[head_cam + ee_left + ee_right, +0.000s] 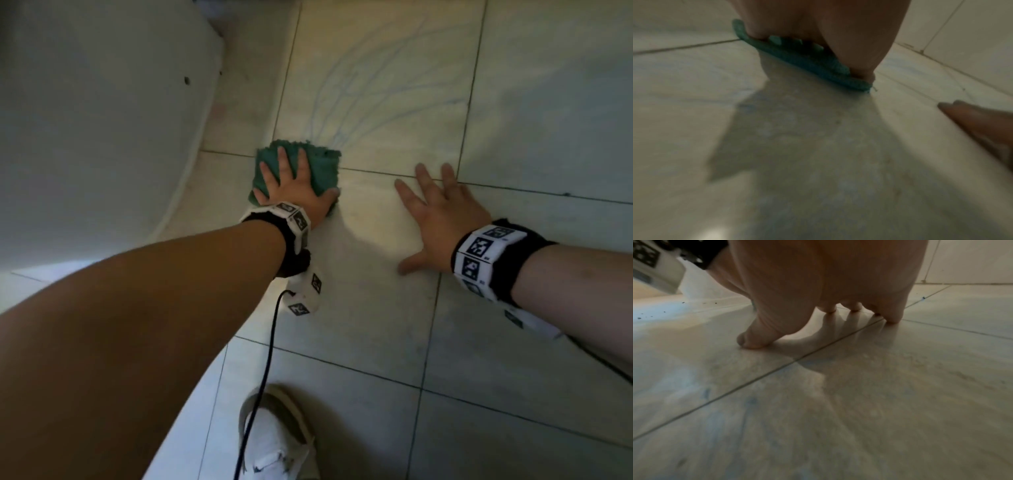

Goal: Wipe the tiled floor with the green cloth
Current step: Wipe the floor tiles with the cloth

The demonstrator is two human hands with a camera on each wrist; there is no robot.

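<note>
A folded green cloth (322,164) lies flat on the pale tiled floor (376,308), just right of a white curved fixture. My left hand (291,185) presses down on the cloth with straight, spread fingers. From the left wrist view the cloth (797,60) shows as a thin green edge under the palm (838,32). To the right, my right hand (442,212) rests flat on the bare tile with fingers spread, holding nothing. In the right wrist view its fingertips (750,342) touch the floor (838,402). Faint blue curved streaks (376,89) mark the tile beyond the cloth.
A large white rounded fixture (96,120) fills the left side, close to the cloth. My white shoe (277,438) stands on the tile at the bottom, with a black cable (267,370) running from the left wristband. Dark grout lines (513,188) cross the floor.
</note>
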